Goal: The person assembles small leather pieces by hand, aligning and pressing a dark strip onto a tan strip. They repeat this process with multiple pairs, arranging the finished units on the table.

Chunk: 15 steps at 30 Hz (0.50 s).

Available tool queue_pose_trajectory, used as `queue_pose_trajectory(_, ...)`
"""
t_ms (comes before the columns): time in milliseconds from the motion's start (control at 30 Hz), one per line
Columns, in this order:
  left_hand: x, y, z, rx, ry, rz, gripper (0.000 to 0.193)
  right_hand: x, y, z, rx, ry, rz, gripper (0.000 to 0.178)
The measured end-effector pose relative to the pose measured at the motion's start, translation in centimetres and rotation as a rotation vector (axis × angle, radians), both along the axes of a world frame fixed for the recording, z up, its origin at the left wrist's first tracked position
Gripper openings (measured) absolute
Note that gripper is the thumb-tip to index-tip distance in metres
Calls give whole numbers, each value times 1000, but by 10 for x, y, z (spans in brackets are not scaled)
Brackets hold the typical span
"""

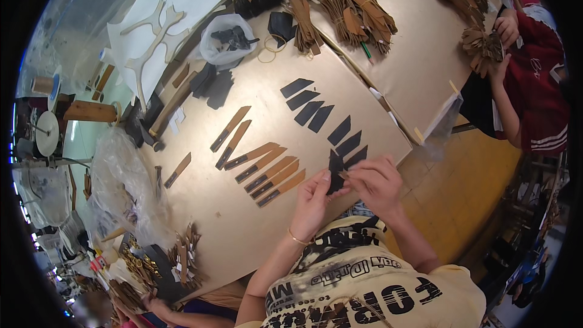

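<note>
Close to my body at the table's near edge, my left hand (pixel 316 193) is closed on a black leather-like piece (pixel 334 171), holding it upright. My right hand (pixel 378 186) has its fingertips pinched together against that piece's right side; a small tan bit shows there, too small to name. Just beyond the hands lies a slanting row of flat black pieces (pixel 348 142) with angled ends. To their left, several brown strips (pixel 265 161) with dark ends lie side by side, and one more brown strip (pixel 178 170) sits apart further left.
Bundles of brown strips (pixel 364 15) lie at the far side, near a plastic bag (pixel 228 39) of black scraps. A hammer (pixel 173 108) rests at the left. Another person (pixel 534 79) handles a brown bundle at the right; another person's hand (pixel 159 308) shows at lower left.
</note>
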State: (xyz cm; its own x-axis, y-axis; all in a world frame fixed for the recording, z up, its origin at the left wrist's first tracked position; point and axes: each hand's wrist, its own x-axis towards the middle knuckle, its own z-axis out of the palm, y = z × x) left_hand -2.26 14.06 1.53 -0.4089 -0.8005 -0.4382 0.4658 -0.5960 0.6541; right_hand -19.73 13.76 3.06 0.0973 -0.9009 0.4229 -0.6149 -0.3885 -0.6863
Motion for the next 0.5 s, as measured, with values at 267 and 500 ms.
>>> queue_pose_trajectory(267, 38, 14, -8, -198, -532, 251, 34, -18, 39, -17, 560, -436, -354, 23)
queue_pose_trajectory(500, 79, 12, 13, -277, -579, 451, 21, -10, 43, -38, 269, 115, -460, 28)
